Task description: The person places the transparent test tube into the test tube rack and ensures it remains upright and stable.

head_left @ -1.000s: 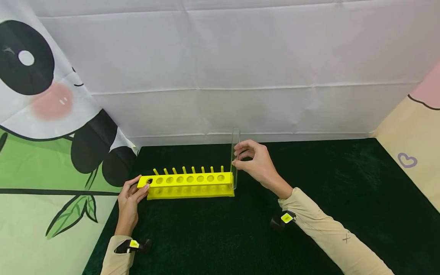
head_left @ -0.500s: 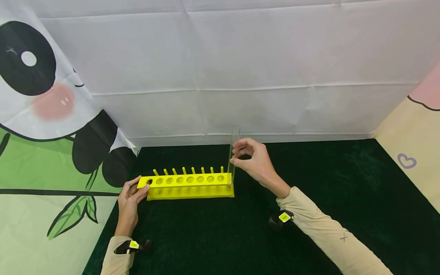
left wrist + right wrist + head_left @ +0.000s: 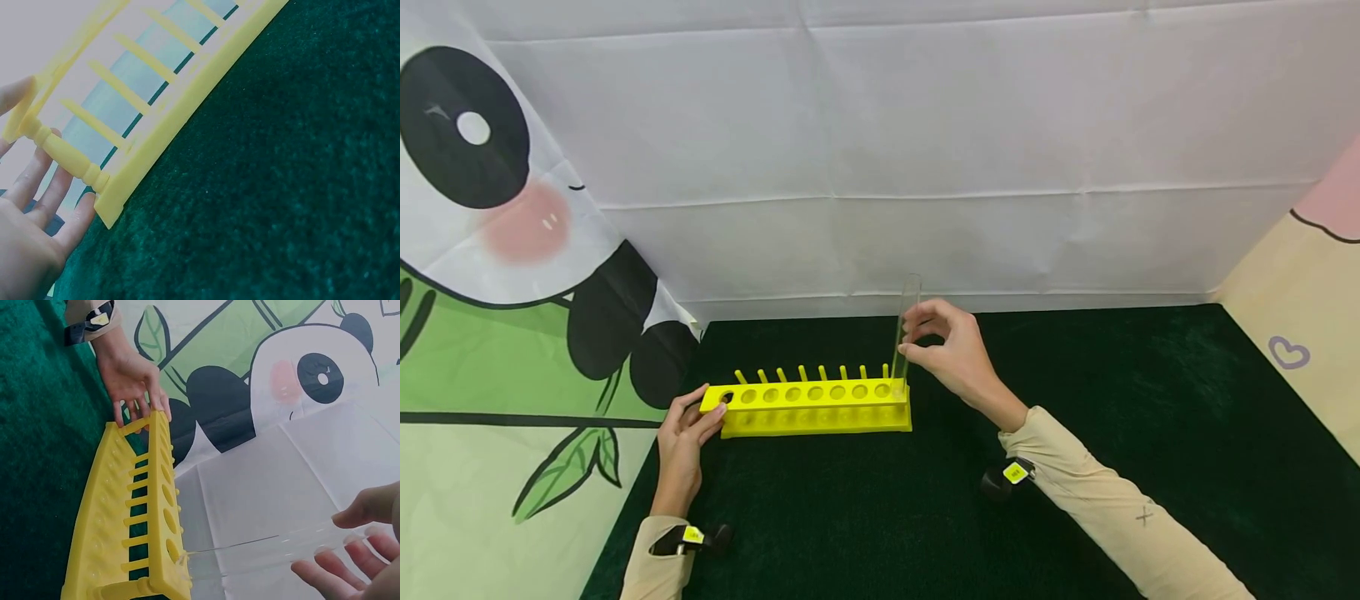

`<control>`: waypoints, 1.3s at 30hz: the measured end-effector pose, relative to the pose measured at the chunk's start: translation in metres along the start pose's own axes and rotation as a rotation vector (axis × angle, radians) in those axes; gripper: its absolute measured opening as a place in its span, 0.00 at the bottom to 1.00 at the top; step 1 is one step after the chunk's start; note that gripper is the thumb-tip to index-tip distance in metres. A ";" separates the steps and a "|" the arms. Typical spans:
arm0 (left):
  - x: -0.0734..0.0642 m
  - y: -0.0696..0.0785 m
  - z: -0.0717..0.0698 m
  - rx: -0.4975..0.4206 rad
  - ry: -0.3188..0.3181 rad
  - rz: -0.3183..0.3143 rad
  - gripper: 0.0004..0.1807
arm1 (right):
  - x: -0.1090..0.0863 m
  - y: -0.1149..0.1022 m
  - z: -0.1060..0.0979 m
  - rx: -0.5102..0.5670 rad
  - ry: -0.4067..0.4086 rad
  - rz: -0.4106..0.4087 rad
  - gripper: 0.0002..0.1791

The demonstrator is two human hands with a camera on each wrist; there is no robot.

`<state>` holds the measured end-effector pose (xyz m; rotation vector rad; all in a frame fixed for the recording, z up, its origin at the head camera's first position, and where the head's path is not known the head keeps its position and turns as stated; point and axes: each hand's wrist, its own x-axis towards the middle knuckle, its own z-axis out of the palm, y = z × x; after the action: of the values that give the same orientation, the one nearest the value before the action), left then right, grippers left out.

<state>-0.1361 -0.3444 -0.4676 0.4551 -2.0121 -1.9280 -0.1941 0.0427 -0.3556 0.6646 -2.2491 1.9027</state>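
Observation:
A yellow test tube rack (image 3: 816, 407) with a row of round holes stands on the dark green cloth. At its left end my left hand (image 3: 681, 446) holds the top plate, thumb on the near side; the left wrist view shows its fingers around the turned end post (image 3: 65, 156). My right hand (image 3: 951, 346) pinches a clear test tube (image 3: 910, 298) between thumb and fingers, nearly upright with a slight tilt. In the right wrist view the tube's lower end (image 3: 194, 565) is right at the rack's top plate, beside the endmost hole.
A row of yellow pegs (image 3: 822, 372) rises along the rack's back side. Behind the cloth-covered table (image 3: 865, 517) hangs a white sheet (image 3: 880, 242). A panda-printed sheet (image 3: 527, 225) hangs at the left, and a cream printed one (image 3: 1292, 300) at the right.
My right hand has moved slightly left with the test tube, whose lower end went from beside the rack's right end to over its top plate. My left hand has stayed on the rack.

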 end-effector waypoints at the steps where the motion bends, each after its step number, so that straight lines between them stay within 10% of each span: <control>1: 0.000 0.000 0.000 -0.002 0.001 -0.001 0.26 | 0.000 0.000 0.000 0.000 0.001 -0.003 0.18; 39: -0.001 0.004 -0.002 -0.012 -0.015 -0.004 0.26 | 0.005 0.004 0.018 0.030 -0.082 -0.011 0.18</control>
<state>-0.1342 -0.3450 -0.4635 0.4437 -2.0090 -1.9511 -0.1971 0.0243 -0.3607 0.7714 -2.2641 1.9414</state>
